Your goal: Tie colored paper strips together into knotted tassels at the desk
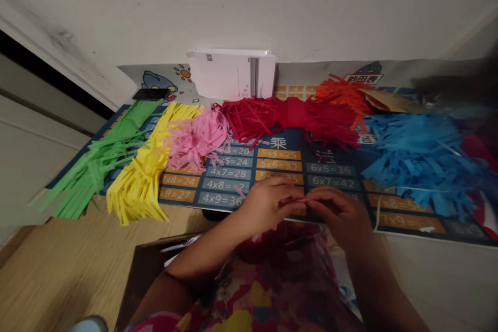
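- Over a floral garment (249, 301), a blurred dark-red bunch (268, 244) sits just below our hands, its exact form hidden.
- Our left hand (264, 205) and right hand (338, 212) meet with fingers curled, not spread, both pinching a narrow pinkish-red paper strip (292, 201) between the fingertips.
- We judge a short, light fingertip grip best for paper this thin: it holds the strip steady with less risk of creasing or tearing.
- Beneath the strip lies a printed times-table mat (330, 168), its blue and orange rows partly covered by our hands.
- Fringed paper bundles cross the mat in a colourful band: green (101, 161), yellow (143, 176), pink (194, 137), red (288, 119), blue (420, 155) and orange (342, 96).
- Brown kraft paper (389, 101) lies by the orange bundle.
- Farther off, a black phone (151, 94) rests on the mat's far corner, while a white booklet (231, 75) leans against the pale wall (249, 5).
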Motion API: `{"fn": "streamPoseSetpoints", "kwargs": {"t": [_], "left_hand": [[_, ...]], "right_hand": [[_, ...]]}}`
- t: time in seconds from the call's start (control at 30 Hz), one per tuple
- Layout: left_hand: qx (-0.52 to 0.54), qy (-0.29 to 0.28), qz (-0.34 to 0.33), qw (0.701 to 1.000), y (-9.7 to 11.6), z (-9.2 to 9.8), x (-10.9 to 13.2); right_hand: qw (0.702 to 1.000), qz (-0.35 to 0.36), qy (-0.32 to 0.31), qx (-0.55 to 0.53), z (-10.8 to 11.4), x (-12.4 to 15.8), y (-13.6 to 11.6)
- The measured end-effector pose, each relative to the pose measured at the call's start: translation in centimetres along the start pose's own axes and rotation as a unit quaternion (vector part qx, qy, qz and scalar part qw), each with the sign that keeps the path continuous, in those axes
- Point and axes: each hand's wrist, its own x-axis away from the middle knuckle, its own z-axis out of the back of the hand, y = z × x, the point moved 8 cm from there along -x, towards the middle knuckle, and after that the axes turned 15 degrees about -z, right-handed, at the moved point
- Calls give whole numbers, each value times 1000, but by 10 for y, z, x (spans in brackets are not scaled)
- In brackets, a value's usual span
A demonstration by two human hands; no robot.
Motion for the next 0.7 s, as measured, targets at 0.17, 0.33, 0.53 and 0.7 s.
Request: {"fn": "streamPoseSetpoints", "kwargs": {"t": [0.17, 0.33, 0.53, 0.7], "left_hand": [[-18, 20, -10, 1000, 1, 3, 3], [-41, 44, -65, 996, 13, 0, 3], [-71, 55, -102, 991, 20, -1, 1], [-110, 66, -158, 979, 31, -3, 1]], "right_hand": [[998, 40, 37, 40, 4, 9, -8], [995, 71, 50, 55, 4, 15, -16], [991, 84, 77, 77, 9, 19, -19], [989, 90, 97, 71, 13, 23, -23]]}}
